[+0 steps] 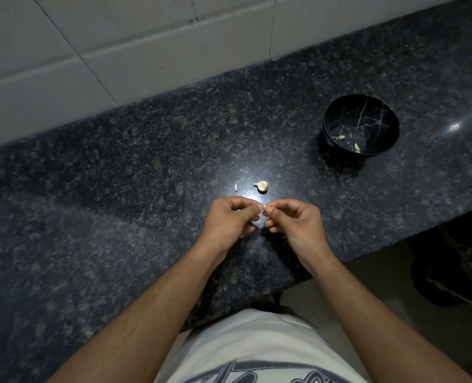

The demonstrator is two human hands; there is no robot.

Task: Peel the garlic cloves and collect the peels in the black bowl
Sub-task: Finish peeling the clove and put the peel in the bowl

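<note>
Between both hands, a garlic clove (pixel 264 208), pinched by left hand (pixel 230 221) and right hand (pixel 295 221) over the surface (pixel 118 203) to pull skin off; more garlic (pixel 262 186) just beyond; black bowl (pixel 337 117) far right, waiting for peels

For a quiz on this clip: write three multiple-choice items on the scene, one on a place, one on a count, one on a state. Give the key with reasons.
1. Where does the black bowl stand?
A. on the countertop, far right of the hands
B. on the floor
C. between the hands

2. How many pale pieces lie in the bowl?
A. none
B. two
C. five

3. What are the hands doing?
A. resting flat
B. both pinching one garlic clove
C. lifting the bowl

Key: 1 A, the bowl sits on the speckled stone. 2 B, two bits show on its bottom. 3 B, the left hand and right hand meet fingertips on the clove.
</note>
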